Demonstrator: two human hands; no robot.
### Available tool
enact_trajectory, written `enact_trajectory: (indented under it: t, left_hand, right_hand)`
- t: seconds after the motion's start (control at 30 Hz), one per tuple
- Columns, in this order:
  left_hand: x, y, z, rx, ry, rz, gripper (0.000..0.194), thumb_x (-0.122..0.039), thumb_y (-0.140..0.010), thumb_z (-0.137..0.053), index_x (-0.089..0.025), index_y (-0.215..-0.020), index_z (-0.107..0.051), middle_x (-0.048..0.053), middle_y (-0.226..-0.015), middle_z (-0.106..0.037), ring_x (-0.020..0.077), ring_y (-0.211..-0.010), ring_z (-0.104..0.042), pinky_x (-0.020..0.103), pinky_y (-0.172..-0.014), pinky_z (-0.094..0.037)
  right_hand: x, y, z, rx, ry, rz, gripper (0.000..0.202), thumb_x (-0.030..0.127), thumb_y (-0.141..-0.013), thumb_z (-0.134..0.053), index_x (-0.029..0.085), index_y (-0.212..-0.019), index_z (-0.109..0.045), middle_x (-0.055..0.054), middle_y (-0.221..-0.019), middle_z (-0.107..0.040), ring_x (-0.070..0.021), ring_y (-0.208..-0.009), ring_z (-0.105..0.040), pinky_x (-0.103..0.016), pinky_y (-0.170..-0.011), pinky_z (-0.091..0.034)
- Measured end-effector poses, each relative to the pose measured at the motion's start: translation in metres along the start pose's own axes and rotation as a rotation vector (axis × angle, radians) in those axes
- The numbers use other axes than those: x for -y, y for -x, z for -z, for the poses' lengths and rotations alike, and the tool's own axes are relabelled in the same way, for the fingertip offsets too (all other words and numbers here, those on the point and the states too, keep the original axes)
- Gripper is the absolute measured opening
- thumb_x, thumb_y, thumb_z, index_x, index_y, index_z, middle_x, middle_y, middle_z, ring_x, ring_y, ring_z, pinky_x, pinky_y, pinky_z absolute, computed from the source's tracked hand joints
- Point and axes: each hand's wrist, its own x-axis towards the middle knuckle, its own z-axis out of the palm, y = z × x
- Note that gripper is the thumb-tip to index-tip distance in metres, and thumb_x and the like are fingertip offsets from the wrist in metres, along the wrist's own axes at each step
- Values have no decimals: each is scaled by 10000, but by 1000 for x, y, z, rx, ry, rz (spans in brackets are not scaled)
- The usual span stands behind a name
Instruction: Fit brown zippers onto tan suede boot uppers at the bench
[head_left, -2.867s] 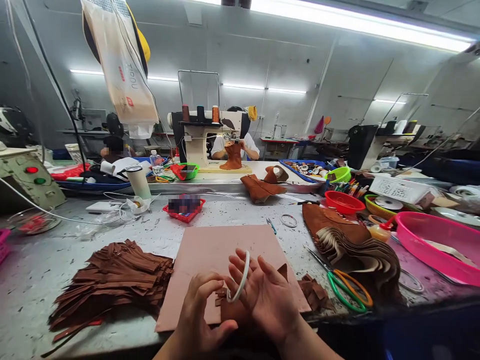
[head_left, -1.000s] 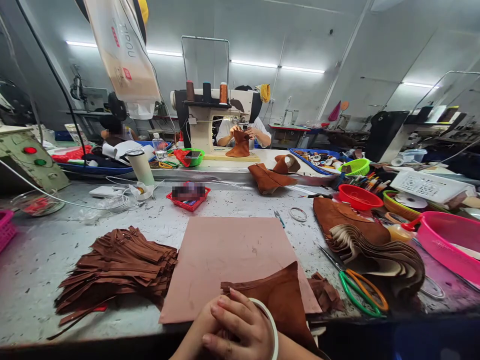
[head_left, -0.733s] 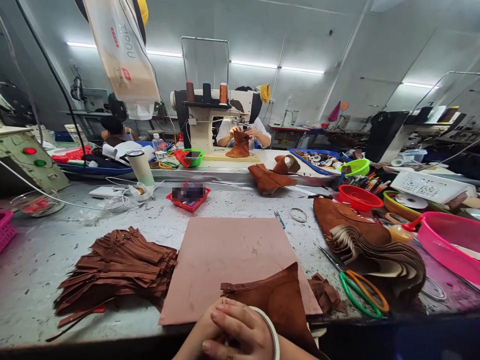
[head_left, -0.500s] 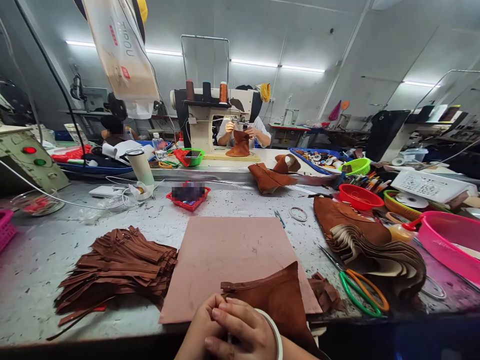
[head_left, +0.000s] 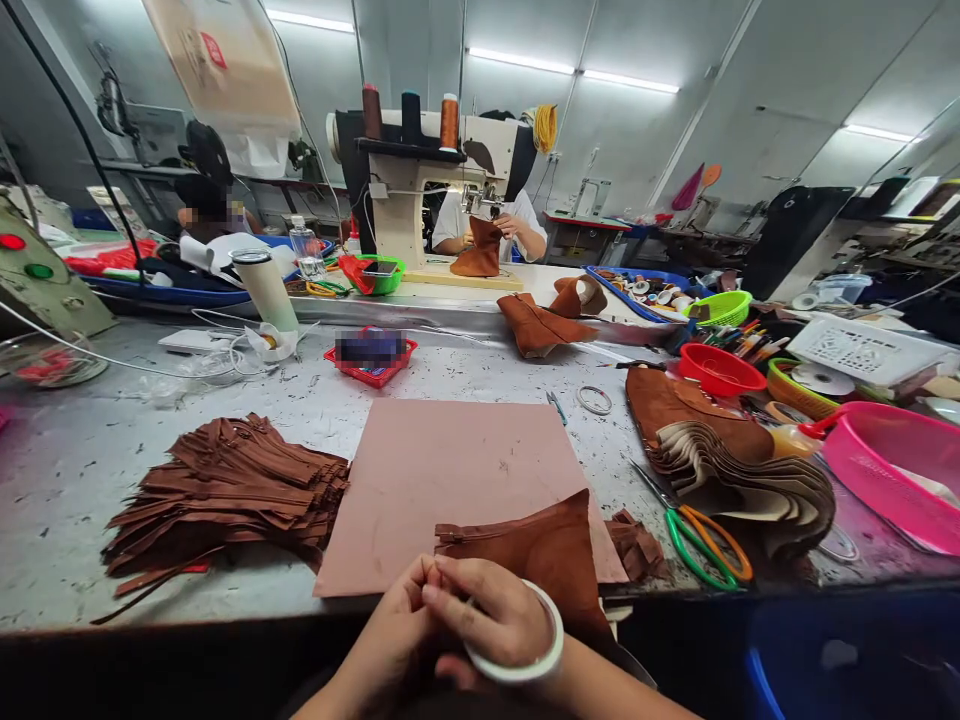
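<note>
My left hand (head_left: 405, 615) and my right hand (head_left: 499, 610) meet at the table's front edge, fingertips pinched together. Whatever lies between them is too small or hidden to make out. A white ring that looks like a roll of narrow tape (head_left: 555, 640) hangs around my right hand. Just beyond my hands, a brown suede boot piece (head_left: 551, 550) with a zipper along its upper edge lies partly on a pink board (head_left: 457, 460) and drops over the front edge. Brown zippers (head_left: 232, 500) are heaped left of the board; a smaller brown bundle (head_left: 637, 545) sits at its right.
Scissors (head_left: 705, 545) with green and orange handles lie right, beside stacked brown suede pieces (head_left: 739, 480). Farther right is a pink basin (head_left: 892, 480). A red basket (head_left: 371, 370) and a tumbler (head_left: 262, 290) stand behind the board. Across the table, a person works at a sewing machine (head_left: 394, 215).
The view has tilted down and shifted slightly. My hands have turned a little, and the white ring now shows more of its face, lower around my right hand. My fingertips stay together.
</note>
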Motion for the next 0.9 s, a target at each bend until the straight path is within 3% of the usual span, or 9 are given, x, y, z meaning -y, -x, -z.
enact_trajectory:
  t: [0.13, 0.27, 0.37, 0.43, 0.53, 0.63, 0.73, 0.9]
  left_hand:
    - [-15, 5, 11, 2, -200, -95, 380, -431, -591, -714, -192, -605, -419, -53, -607, -457, 100, -596, -405, 221, -579, -351]
    - [-30, -3, 16, 25, -529, -220, 153, -256, -726, -592, -187, -628, -496, -29, -636, -499, 117, -625, -440, 229, -601, -352]
    - [-35, -21, 2, 229, -1157, -505, 87, -147, -776, -463, -183, -728, -526, 3, -708, -561, 131, -656, -507, 231, -590, -392]
    - [-31, -39, -18, 387, -1419, -675, 86, -157, -765, -493, -186, -823, -550, 25, -825, -611, 155, -758, -552, 252, -662, -425]
    - [-17, -66, -55, 512, -1497, -801, 322, -335, -736, -594, -176, -1012, -555, 76, -1045, -612, 221, -943, -545, 317, -803, -415]
    - [2, -89, -82, 512, -1579, -877, 531, -460, -759, -546, -72, -1120, -525, 182, -1116, -583, 288, -1013, -517, 385, -849, -383]
    - [13, -102, -88, 485, -1645, -926, 496, -451, -797, -495, -36, -1057, -570, 204, -1036, -615, 294, -954, -539, 391, -816, -385]
    - [17, -112, -81, 495, -1671, -1027, 320, -310, -846, -443, -78, -1007, -593, 154, -1029, -623, 251, -913, -549, 352, -811, -377]
  right_hand:
    - [-7, 7, 11, 19, -194, -470, 280, 104, -800, -423, 148, -1010, -602, -46, -714, -624, -117, -615, -580, -205, -564, -504]
    - [-35, 22, 40, -88, -190, -732, 229, 135, -782, -489, 205, -935, -645, -29, -773, -643, -134, -714, -601, -236, -649, -497]
    - [-62, 36, 73, -248, -6, -940, 184, 244, -764, -559, 199, -914, -655, -30, -752, -627, -158, -708, -584, -276, -656, -479]
    - [-77, 42, 90, -275, 15, -1074, 229, 295, -779, -529, 183, -949, -635, -31, -757, -611, -157, -699, -570, -279, -641, -467]
    - [-92, 48, 98, -131, -74, -1143, 271, 272, -788, -466, 180, -1009, -593, -5, -724, -579, -131, -644, -547, -252, -598, -454]
    - [-104, 58, 93, -20, -121, -1137, 264, 233, -754, -479, 181, -989, -587, 16, -679, -561, -118, -615, -541, -231, -574, -452]
    - [-115, 71, 88, 36, -140, -1154, 241, 205, -736, -498, 175, -957, -588, 6, -702, -585, -124, -652, -564, -233, -596, -466]
    - [-123, 78, 87, 108, -149, -1168, 209, 172, -744, -502, 186, -927, -603, -14, -768, -632, -143, -731, -598, -265, -678, -479]
